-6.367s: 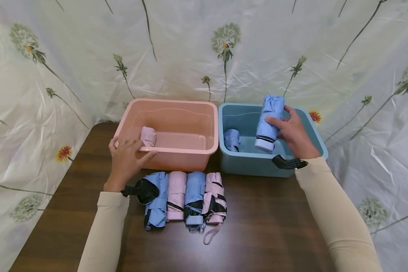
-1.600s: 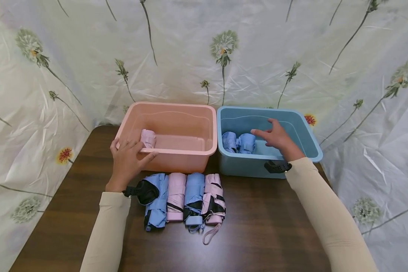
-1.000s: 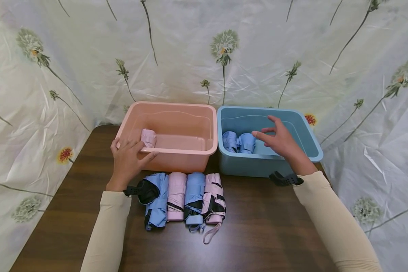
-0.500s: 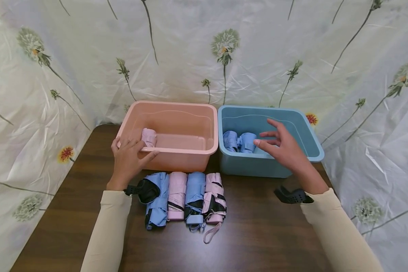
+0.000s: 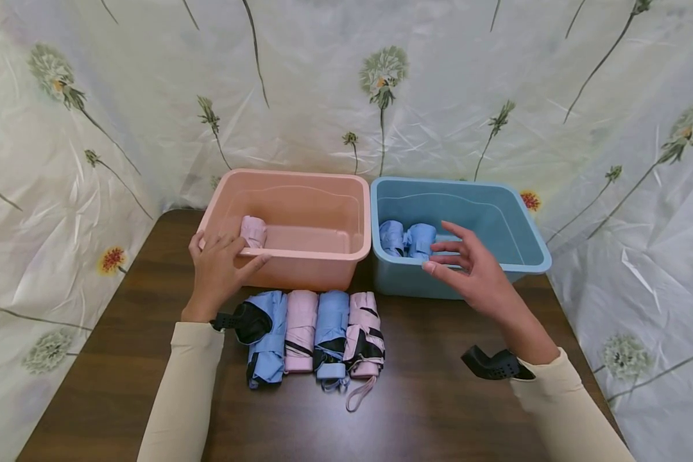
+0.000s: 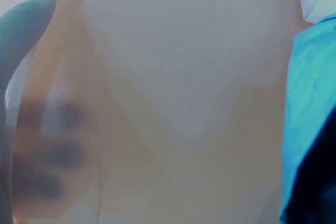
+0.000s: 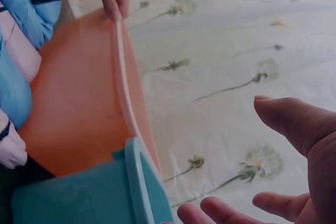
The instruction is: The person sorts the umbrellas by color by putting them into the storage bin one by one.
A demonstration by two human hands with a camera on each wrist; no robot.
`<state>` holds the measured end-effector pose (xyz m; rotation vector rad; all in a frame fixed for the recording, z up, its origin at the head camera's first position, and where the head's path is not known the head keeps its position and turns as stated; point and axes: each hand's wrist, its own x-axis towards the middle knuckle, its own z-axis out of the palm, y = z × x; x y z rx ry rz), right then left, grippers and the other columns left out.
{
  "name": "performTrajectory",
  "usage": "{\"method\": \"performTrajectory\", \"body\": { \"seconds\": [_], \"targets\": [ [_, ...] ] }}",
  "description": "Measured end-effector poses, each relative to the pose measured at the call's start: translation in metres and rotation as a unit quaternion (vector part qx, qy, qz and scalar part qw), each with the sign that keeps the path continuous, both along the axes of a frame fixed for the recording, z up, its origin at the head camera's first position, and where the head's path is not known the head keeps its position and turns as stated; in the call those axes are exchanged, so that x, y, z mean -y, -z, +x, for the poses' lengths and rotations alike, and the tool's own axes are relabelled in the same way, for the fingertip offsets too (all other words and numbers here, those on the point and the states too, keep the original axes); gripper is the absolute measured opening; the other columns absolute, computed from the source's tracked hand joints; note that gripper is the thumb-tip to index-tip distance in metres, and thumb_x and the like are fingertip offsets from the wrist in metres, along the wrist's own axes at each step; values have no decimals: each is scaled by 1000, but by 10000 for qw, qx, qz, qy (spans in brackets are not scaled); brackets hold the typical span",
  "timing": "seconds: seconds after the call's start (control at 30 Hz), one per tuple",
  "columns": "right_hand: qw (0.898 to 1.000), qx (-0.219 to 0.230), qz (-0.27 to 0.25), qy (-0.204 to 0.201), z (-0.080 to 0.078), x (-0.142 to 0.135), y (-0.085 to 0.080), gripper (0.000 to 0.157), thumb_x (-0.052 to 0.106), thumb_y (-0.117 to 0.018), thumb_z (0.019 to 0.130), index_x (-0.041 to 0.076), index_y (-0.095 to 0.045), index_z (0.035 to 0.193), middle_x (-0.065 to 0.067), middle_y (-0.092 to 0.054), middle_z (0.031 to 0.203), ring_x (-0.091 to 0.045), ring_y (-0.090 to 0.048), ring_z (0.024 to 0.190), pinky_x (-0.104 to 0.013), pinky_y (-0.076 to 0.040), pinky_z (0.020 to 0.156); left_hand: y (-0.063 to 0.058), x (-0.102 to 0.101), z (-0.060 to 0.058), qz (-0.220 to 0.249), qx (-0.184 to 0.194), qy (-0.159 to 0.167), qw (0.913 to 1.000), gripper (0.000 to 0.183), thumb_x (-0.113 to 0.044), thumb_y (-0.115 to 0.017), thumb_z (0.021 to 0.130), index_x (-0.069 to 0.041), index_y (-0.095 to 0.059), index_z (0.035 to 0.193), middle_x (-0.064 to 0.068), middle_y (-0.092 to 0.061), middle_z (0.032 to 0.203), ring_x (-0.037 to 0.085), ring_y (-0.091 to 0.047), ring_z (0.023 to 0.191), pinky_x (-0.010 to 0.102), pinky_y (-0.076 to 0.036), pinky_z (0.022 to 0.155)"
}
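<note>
At the front left corner of the salmon-pink bin (image 5: 300, 269), my left hand (image 5: 216, 269) grips the rim, its thumb outside the wall and its fingers over the edge. One rolled pink umbrella (image 5: 254, 231) stands inside that bin, beside those fingers. My right hand (image 5: 473, 269) is over the front rim of the blue bin (image 5: 525, 264), fingers spread and holding nothing. In the blue bin's left part stand two rolled blue umbrellas (image 5: 421, 240). The left wrist view mostly shows the bin's blurred wall (image 6: 184, 98), with darker finger shapes at its left.
Several folded umbrellas lie side by side before the pink bin: a blue one (image 5: 268, 340), a pink one (image 5: 300, 330), another blue one (image 5: 331, 327) and a pink one with a strap (image 5: 365, 333). The brown table (image 5: 427, 385) meets flower-printed sheeting (image 5: 300, 83) behind.
Earlier my right hand held a blue umbrella over the blue bin; that umbrella now stands in it, released. The right hand has since drawn back toward the front rim. My left hand stays put.
</note>
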<state>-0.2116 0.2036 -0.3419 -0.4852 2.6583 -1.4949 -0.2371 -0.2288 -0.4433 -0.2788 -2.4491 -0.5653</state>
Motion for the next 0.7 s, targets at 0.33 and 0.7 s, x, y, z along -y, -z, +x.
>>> {"method": "performTrajectory", "body": {
  "seconds": [0.33, 0.7],
  "targets": [
    [9985, 355, -273, -324, 20, 15, 23, 72, 24, -70, 90, 19, -30, 149, -16, -56, 130, -30, -59, 115, -48, -49, 91, 1, 1, 0, 10, 24, -19, 10000, 42, -52, -75, 76, -12, -60, 78, 7, -58, 79, 29, -53, 92, 62, -11, 107],
    [9958, 764, -377, -334, 40, 32, 54, 72, 27, -74, 86, 17, -34, 146, -17, -54, 128, -34, -59, 114, -43, -51, 89, -1, 0, 2, 37, 64, -5, 10000, 43, -52, -75, 76, -12, -61, 79, 7, -60, 79, 27, -53, 90, 61, -10, 108]
  ]
}}
